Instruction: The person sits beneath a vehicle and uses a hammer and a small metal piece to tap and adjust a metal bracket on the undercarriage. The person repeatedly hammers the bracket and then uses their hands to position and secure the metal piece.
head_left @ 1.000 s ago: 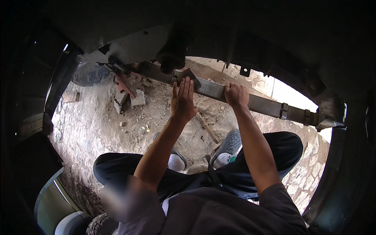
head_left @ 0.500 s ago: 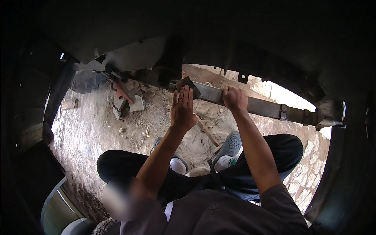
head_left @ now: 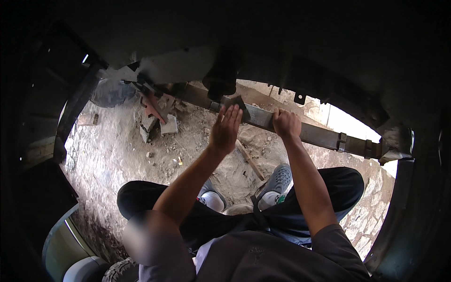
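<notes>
A long, flat metal bar, which looks like a leaf spring [head_left: 315, 134], crosses in front of me under a dark vehicle body. My left hand [head_left: 225, 129] lies with straight fingers against a dark, square-cornered piece, like sandpaper [head_left: 240, 107], on the near side of the bar. A brighter, bare-looking stretch of metal shows just right of that piece. Farther right, my right hand [head_left: 287, 123] is closed around the bar, thumb side toward the left hand. The left palm faces away, so what lies beneath it is hidden.
A metal clamp [head_left: 342, 141] wraps the bar's right part. Above hangs a dark cylindrical part [head_left: 220, 80]. On the dirt floor lie a wooden stick [head_left: 250, 160], broken blocks [head_left: 169, 125] and a reddish metal piece [head_left: 152, 105]. A tyre [head_left: 121, 271] stands at lower left.
The whole view has shifted a little, so the bar and hands sit slightly farther right. Both hands keep about the same places along the bar.
</notes>
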The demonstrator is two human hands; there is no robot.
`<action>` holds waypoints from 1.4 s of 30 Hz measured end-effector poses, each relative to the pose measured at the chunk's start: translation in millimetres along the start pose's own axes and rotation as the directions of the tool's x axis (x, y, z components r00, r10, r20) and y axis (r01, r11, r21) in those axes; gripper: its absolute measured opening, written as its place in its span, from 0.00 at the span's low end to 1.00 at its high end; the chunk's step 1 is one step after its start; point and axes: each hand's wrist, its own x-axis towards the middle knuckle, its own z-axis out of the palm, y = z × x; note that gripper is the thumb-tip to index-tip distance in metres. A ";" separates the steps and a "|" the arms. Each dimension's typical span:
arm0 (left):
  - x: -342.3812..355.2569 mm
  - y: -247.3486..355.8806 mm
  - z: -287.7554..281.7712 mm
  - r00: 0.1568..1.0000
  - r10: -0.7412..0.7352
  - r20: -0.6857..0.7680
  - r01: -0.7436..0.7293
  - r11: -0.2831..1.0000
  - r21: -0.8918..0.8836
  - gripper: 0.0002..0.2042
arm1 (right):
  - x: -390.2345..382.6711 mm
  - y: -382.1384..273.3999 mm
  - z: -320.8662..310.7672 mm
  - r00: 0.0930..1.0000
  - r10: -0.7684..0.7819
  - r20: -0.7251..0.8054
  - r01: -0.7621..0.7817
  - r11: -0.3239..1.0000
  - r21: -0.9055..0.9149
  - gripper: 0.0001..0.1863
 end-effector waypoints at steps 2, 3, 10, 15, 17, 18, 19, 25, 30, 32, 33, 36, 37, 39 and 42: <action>22.3 -21.8 13.3 0.993 -0.068 -0.094 0.069 0.998 0.001 0.33 | -2.5 -1.2 3.1 1.000 0.004 0.008 -0.004 1.000 -0.001 0.24; 31.5 -28.1 15.0 0.991 -0.115 -0.071 0.112 0.993 -0.049 0.35 | -4.7 -6.0 2.4 1.000 0.001 0.008 -0.001 1.000 0.003 0.24; -11.0 10.0 -2.4 0.997 -0.058 0.044 0.062 0.994 -0.086 0.35 | -2.2 -3.8 -5.6 0.998 0.059 -0.026 -0.059 0.998 -0.014 0.24; 20.5 -23.3 10.7 0.990 -0.130 -0.048 0.129 0.991 -0.027 0.36 | -5.7 -9.7 -1.0 0.999 0.020 -0.032 -0.019 1.000 0.023 0.25; 40.1 -23.3 14.1 0.969 -0.236 -0.080 0.223 0.965 -0.138 0.37 | -6.3 -11.8 -7.4 1.000 0.008 -0.003 -0.007 1.000 0.031 0.25; 36.9 -17.2 17.0 0.974 -0.214 -0.074 0.206 0.973 -0.105 0.37 | -8.5 -9.0 -5.3 1.000 0.014 -0.001 -0.014 1.000 0.026 0.25; 25.6 -10.0 20.5 0.979 -0.193 -0.068 0.188 0.979 -0.072 0.37 | -11.4 -6.9 -0.2 1.000 0.019 0.002 -0.019 1.000 0.022 0.25; 4.0 -7.0 13.2 0.993 -0.084 -0.079 0.078 0.994 -0.075 0.34 | -3.5 -0.9 -3.0 0.999 0.021 -0.025 -0.021 1.000 -0.003 0.27; 34.9 -13.9 22.5 0.978 -0.189 -0.090 0.177 0.977 -0.121 0.40 | -6.2 -13.3 -7.2 1.000 0.020 0.006 -0.020 0.999 0.035 0.27; 17.3 2.0 28.4 0.977 -0.172 -0.123 0.165 0.984 -0.066 0.41 | -5.1 -11.5 -7.1 1.000 0.011 0.001 -0.011 0.999 0.032 0.27; 5.5 15.1 27.1 0.987 -0.147 -0.070 0.139 0.984 -0.114 0.40 | -6.9 -5.4 -6.2 1.000 0.019 0.004 -0.020 1.000 0.022 0.27; -5.9 21.2 22.8 0.993 -0.079 -0.087 0.072 0.994 -0.083 0.39 | -3.5 -0.3 -5.2 0.999 0.050 -0.008 -0.050 0.999 -0.017 0.27; -1.0 11.8 22.6 0.993 -0.043 -0.106 0.041 0.999 -0.027 0.36 | -4.7 -1.1 -3.9 0.999 0.054 0.003 -0.054 0.998 0.011 0.27; 22.6 -8.4 16.0 0.986 -0.138 -0.096 0.134 0.990 -0.048 0.35 | -9.9 -13.2 -9.9 0.998 0.051 0.027 -0.052 0.997 0.056 0.27; 33.6 -3.9 15.9 0.977 -0.190 -0.101 0.186 0.982 -0.041 0.30 | -6.4 -11.3 -5.7 0.997 0.054 0.050 -0.055 0.998 0.021 0.27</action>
